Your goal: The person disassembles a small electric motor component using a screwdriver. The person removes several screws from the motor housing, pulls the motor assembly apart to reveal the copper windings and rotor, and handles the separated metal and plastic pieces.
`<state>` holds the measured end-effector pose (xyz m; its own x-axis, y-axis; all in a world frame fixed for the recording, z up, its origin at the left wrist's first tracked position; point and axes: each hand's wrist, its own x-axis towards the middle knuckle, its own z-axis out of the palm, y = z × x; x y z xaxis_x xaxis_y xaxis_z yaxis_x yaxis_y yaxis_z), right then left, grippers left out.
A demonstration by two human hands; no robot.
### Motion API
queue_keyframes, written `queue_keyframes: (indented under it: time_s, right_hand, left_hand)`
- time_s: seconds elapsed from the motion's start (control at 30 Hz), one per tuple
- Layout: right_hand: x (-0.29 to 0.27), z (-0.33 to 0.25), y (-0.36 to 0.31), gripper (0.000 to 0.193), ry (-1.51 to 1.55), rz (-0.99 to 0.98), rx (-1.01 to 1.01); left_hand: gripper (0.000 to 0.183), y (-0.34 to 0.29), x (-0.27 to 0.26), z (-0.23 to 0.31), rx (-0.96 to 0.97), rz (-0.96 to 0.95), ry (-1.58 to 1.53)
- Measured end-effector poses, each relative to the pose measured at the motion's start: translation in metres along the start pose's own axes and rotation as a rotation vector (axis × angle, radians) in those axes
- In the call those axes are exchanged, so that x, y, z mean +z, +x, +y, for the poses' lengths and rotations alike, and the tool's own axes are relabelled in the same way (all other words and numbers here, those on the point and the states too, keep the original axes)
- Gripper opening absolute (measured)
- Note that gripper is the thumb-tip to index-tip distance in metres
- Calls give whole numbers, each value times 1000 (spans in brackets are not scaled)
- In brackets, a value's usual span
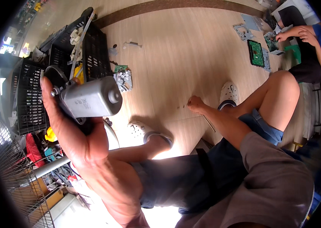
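Observation:
Raised at the left, my left hand (67, 131) is wrapped round an electric motor (92, 99). The motor has a silver metal can with a round boss on its end and a dark section against my palm. Part of that dark section is hidden by my fingers and thumb. Low over the floor in the middle, my right hand (195, 104) is closed, its fingertips pointing down. Whatever it may hold is hidden. Tiny dark bits (181, 107) lie on the floor just beside it. Below my right forearm a thin rod (209, 124) shows in part.
Black plastic crates (96, 53) with parts stand at the left, near a wire fan guard (20, 171). A drive mechanism (123, 79) lies beside them. At the far right, a co-worker's hands (307, 36) are near a green circuit board (256, 53) and metal plates (243, 32).

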<state>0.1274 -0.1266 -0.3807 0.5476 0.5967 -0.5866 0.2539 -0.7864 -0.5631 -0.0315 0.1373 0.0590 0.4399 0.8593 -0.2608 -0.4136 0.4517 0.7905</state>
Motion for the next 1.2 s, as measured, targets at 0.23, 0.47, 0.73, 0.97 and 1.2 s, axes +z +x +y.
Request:
queue_keyframes:
  time_s: [0.23,0.47,0.73,0.97,1.2]
  right_hand:
    - [-5,6,13,14,44,-3,123]
    - [-21,33,-3,14,-187,340,149]
    - [-65,-5,-18,35,-259,519,260]
    - [-249,-188,-46,49,247,339,-519]
    - [-287,-269,-194,62,-42,281,-1133]
  left_hand:
    - [33,7,0,-5,-29,1,-8]
    - [36,13,3,-2,52,-92,9]
    - [43,7,34,-29,-16,-132,81]
    - [42,4,56,-69,-140,-75,177]
    - [43,-1,65,-95,-359,-95,151]
